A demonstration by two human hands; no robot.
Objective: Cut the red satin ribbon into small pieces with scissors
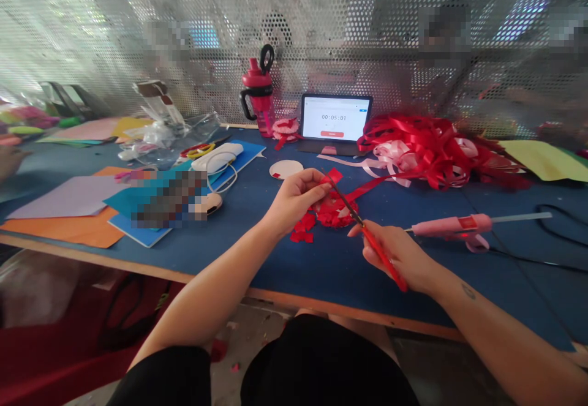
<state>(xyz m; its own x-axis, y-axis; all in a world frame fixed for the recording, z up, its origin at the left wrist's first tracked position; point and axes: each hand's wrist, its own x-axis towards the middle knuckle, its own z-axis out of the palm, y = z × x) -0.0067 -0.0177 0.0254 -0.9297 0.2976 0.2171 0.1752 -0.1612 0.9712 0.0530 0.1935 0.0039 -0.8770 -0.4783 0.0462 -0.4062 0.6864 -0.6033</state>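
My left hand [298,196] pinches a short end of red ribbon [335,176] above the table. In my right hand [404,253] is a pair of red-handled scissors [383,256], its dark blades pointing up and left to the ribbon at my left fingertips. Whether the blades touch the ribbon I cannot tell. Beneath both hands lie cut red ribbon pieces [302,228] and a round red ribbon piece [337,215]. A white disc [285,169] with a small red bit on it rests just behind my left hand.
A heap of red and pink ribbon [427,152] lies back right. Nearer, a pink glue gun [452,225] trails a black cord. A tablet [337,118] and pink bottle [258,97] stand at the back. Coloured sheets [68,198] cover the left. Another person's hand shows at far left.
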